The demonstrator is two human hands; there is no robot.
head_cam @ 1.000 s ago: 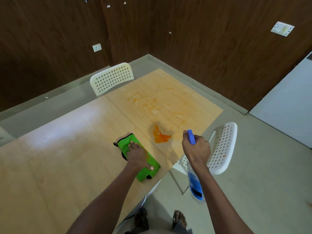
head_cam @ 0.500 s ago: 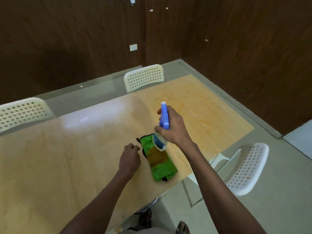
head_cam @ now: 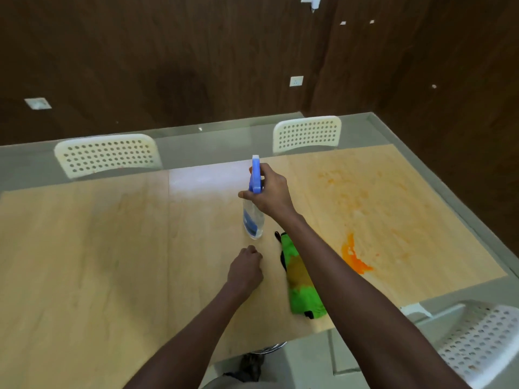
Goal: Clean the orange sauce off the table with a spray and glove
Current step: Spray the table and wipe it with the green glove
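Observation:
My right hand (head_cam: pixel 269 196) grips the neck of a clear spray bottle (head_cam: pixel 253 220) with a blue trigger head, its base at or just above the wooden table (head_cam: pixel 112 262). A green cleaning glove (head_cam: pixel 302 284), stained brown-orange in the middle, lies flat on the table under my right forearm. My left hand (head_cam: pixel 245 269) rests on the table with its fingers curled, holding nothing, just left of the glove. A bright orange sauce blot (head_cam: pixel 354 258) sits to the right of the glove, with fainter orange smears (head_cam: pixel 356 197) beyond it.
Two white perforated chairs (head_cam: pixel 108 157) (head_cam: pixel 307 133) stand along the table's far side. A third white chair (head_cam: pixel 477 341) is at the near right, off the table's edge. Dark wood-panelled walls close the room behind.
My left hand has let go of the glove and curled up beside it. My right hand brought the spray bottle from off the table's edge over the glove to the table beyond it.

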